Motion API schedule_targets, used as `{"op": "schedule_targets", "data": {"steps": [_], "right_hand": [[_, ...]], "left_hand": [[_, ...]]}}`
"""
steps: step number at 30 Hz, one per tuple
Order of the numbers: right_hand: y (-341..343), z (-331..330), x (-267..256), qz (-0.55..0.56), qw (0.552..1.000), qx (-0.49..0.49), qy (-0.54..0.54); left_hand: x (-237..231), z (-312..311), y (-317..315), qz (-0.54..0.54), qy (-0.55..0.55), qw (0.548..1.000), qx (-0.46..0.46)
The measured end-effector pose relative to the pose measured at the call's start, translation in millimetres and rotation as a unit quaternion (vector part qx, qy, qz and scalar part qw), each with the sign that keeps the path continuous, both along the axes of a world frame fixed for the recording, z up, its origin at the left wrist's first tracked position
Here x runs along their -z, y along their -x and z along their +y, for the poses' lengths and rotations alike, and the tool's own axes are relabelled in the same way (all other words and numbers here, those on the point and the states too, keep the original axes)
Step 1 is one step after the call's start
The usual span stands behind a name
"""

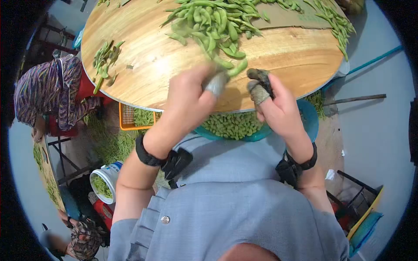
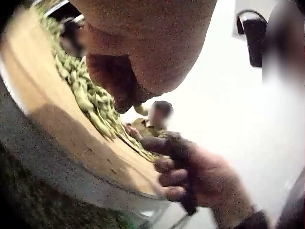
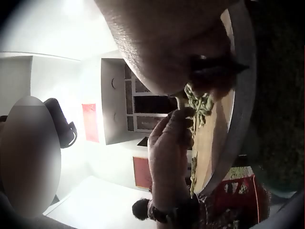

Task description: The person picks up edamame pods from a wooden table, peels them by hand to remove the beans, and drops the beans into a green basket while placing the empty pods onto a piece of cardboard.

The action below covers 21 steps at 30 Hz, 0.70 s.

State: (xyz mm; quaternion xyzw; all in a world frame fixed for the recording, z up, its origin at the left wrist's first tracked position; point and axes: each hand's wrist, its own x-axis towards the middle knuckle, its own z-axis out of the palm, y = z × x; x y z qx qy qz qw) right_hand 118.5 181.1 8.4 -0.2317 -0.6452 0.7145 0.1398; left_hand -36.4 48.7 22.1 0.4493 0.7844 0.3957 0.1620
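Blurred in the head view, my left hand [image 1: 189, 93] has grey wrapping on the thumb and its fingertips at a green pod [image 1: 238, 68]. The right wrist view shows the left hand [image 3: 169, 152] pinching a pod [image 3: 180, 102]. My right hand [image 1: 281, 106], with dark and tan coverings on its fingers, is just right of that pod at the table's near edge. Its fingers are curled in the left wrist view, where the right hand [image 2: 200, 176] shows no pod in its grasp. A heap of green pods [image 1: 211, 24] lies beyond both hands.
The round wooden table [image 1: 143, 82] carries a small darker bunch [image 1: 104, 61] at left and cardboard [image 1: 296, 21] at right. Below its edge are a teal basin of pods [image 1: 233, 126], an orange basket [image 1: 126, 117] and a white bucket [image 1: 109, 174]. A person [image 1: 48, 91] sits at left.
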Motion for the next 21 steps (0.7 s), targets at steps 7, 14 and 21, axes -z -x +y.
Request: {"op": "schedule_targets", "data": {"steps": [7,14,21], "right_hand": [[13,-14,-1,0.004,0.997,-0.044,-0.059],[-13,-18,-13,-0.054,0.994,-0.094,-0.006],[-14,-19,-6,-0.049,0.989,-0.135,-0.031]], "left_hand": [[4,-24,-17,-0.362,0.027,0.931,0.045],[6,-27,-25,-0.418,0.002,0.908,0.007],[19,-32,-29,-0.156,-0.042,0.985,0.055]]}}
